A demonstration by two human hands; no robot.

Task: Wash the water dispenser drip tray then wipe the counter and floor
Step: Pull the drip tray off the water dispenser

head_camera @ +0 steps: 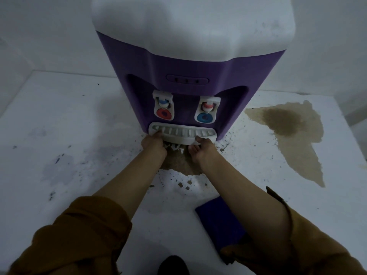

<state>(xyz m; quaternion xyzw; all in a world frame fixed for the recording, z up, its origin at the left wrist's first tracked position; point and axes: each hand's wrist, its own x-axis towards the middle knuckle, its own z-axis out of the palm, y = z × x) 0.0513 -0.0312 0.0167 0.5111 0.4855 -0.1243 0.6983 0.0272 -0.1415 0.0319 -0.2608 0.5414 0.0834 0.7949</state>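
A purple and white water dispenser (190,62) stands on a white counter (79,120). Its white slotted drip tray (182,132) sits at the base, under two taps. My left hand (154,144) grips the tray's left end and my right hand (200,149) grips its right end, fingers curled over the front rim. A dark blue cloth (218,221) lies on the counter, partly under my right forearm.
A large brown spill (292,128) stains the counter right of the dispenser. A smaller brown puddle (178,163) with dark specks lies below the tray between my wrists. White walls close in behind and on the left.
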